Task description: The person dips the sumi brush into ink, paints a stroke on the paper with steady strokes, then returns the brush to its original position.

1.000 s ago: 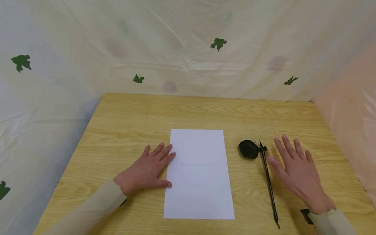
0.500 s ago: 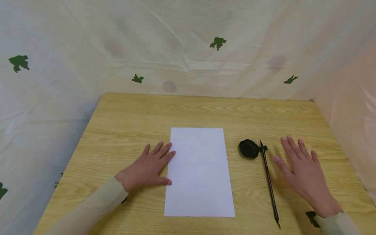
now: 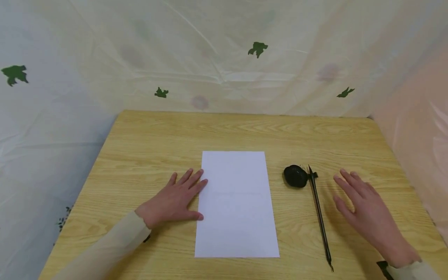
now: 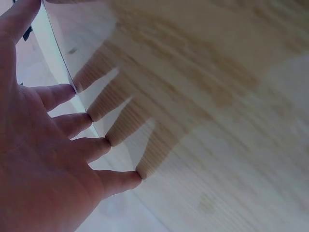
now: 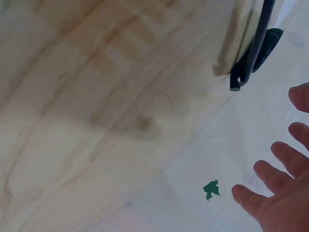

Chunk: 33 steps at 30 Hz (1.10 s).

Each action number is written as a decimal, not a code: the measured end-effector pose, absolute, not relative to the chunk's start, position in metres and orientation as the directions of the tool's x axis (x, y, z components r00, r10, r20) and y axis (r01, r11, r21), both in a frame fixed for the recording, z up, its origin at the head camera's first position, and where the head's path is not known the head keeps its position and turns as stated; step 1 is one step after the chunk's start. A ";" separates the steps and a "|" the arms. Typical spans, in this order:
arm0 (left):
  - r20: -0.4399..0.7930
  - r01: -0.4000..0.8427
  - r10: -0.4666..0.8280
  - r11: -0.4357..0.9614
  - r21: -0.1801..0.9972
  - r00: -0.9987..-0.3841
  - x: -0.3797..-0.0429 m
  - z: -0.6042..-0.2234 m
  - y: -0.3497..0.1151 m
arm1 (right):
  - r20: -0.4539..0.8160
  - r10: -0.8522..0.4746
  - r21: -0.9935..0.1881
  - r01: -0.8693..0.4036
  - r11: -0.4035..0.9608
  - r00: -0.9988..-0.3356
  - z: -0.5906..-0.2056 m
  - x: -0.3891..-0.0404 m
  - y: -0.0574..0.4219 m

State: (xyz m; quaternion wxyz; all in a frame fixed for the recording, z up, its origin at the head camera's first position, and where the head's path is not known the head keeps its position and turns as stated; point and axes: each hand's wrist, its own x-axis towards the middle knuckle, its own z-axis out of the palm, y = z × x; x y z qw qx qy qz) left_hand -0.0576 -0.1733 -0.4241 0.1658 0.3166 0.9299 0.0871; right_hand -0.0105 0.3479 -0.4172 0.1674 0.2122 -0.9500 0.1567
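A sheet of white paper [image 3: 236, 225] lies on the wooden table, its long side pointing away from me. My left hand [image 3: 173, 204] is spread flat at its left edge, fingertips and thumb tip on the paper; in the left wrist view the fingers [image 4: 123, 181] meet the surface. To the right of the paper sits a small black rounded dish, perhaps an inkstone [image 3: 295, 176]. Across its side tab leans a slim black calligraphy brush [image 3: 319, 214], pointed tip away from me. My right hand [image 3: 367, 214] is right of the brush, apart from it, fingers slightly bent and holding nothing.
The wooden table [image 3: 157, 132] has pale sheeting [image 3: 210, 23] behind it and on both sides. Green bird-shaped cutouts [image 3: 258, 49] show on the sheeting. The brush's lower end points towards the table's near side.
My right hand has drawn away from the brush, to the right and nearer me, and its fingers have bent a little. The left hand, paper, dish and brush stay put.
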 end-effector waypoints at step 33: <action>-0.248 0.564 0.622 0.780 0.271 -0.742 -0.057 -0.425 -0.174 | 0.318 -0.689 -0.179 -0.755 0.631 -0.651 -0.446 -0.015 0.342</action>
